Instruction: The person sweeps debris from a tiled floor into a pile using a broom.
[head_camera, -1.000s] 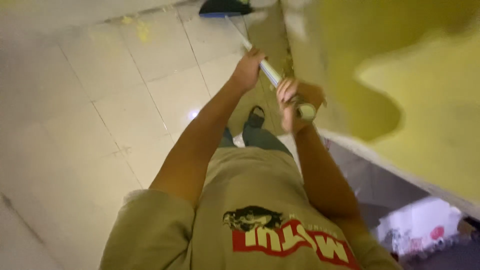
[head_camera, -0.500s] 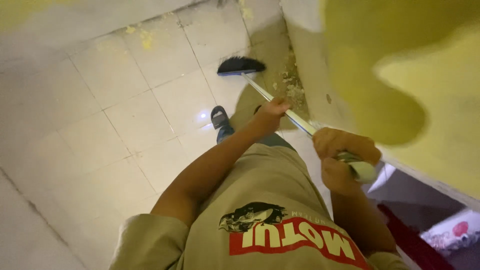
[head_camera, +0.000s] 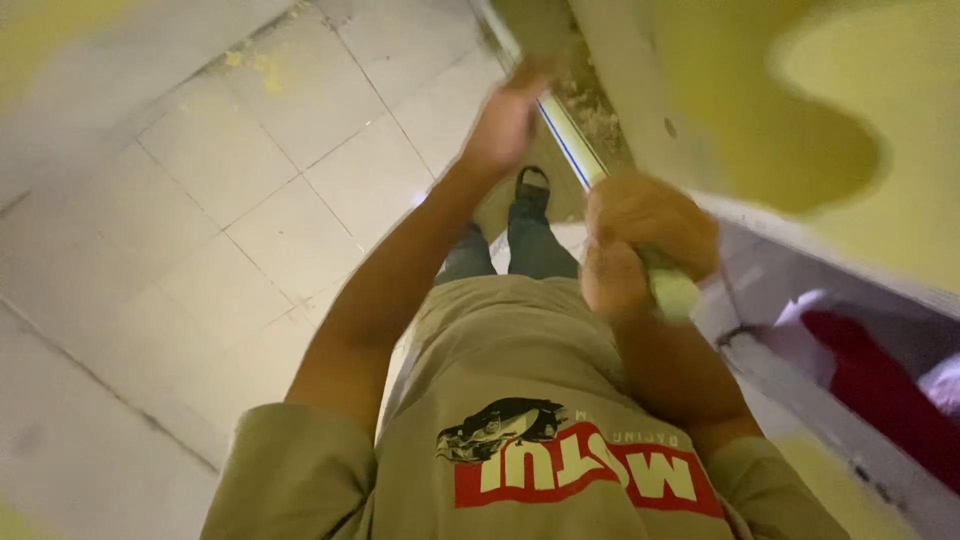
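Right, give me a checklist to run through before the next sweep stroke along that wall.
1. Right hand closed around the top end of the broom handle: ok.
2. Left hand on the handle lower down: cannot tell, motion blur hides the fingers.
3. Broom head in contact with the tiled floor: cannot tell, it is out of frame.
4. Debris along the base of the wall still to collect: not ok, grit is visible there.
5. Shoe planted clear of the debris strip: ok.
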